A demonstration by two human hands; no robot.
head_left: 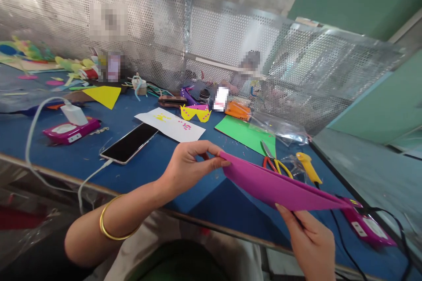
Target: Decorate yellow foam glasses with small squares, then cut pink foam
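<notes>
A folded purple foam sheet (273, 185) is held above the blue tabletop. My left hand (194, 160) pinches its left corner between thumb and fingers. Lower down, my right hand (311, 235) grips the bottom edge, thumb in front and the other fingers partly hidden behind the sheet. Just beyond the sheet lie scissors (277, 162) with red and yellow handles, their lower part covered by it. A yellow glue gun (308, 167) rests to their right. Farther back stands a yellow foam mask (196, 113) with purple dots.
White paper (169, 124) with small yellow and pink dots lies near a charging phone (130, 142). Purple power strips (70, 131) with cables sit at both sides. A green sheet (245, 134) and a yellow piece (103, 95) lie farther back, before a perforated metal partition (227, 30).
</notes>
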